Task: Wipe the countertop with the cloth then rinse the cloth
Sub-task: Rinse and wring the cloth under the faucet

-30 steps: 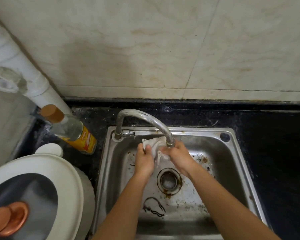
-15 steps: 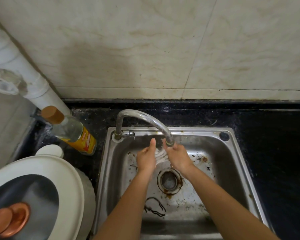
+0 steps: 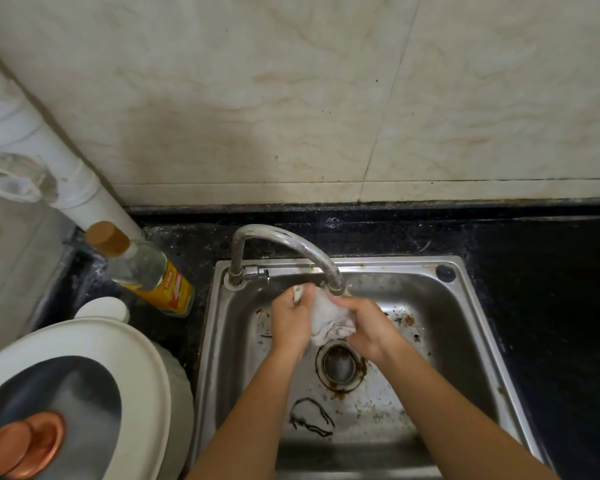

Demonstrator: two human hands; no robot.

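**Progress.** In my judgement the work stands in the rinse stage. The left hand (image 3: 290,323) grips the upper end of the crumpled white cloth (image 3: 328,317), fingers curled round it. The right hand (image 3: 371,330) holds the lower bunch, fingers clamped on the fabric. The cloth is stretched between both hands inside the stainless steel sink basin (image 3: 465,306), just under the spout of the curved chrome tap (image 3: 281,240) and above the round rust-ringed drain (image 3: 340,365). Whether water runs cannot be told. The wiping of the black speckled stone counter (image 3: 534,306) cannot be confirmed as complete; pale specks show on its rear strip. Finishing the rinse, and probably a wring, remains.

**Room.** On the left, the white round appliance lid with a copper knob (image 3: 142,375) sits close to the sink's left rim. The clear glass bottle with brown cap and yellow label (image 3: 146,271) stands just beside the rear left corner, so that side is tight. The spout is near both hands and limits any lift. A dark cord loop (image 3: 310,417) lies on the basin floor near the drain. The basin's right half offers the widest room.
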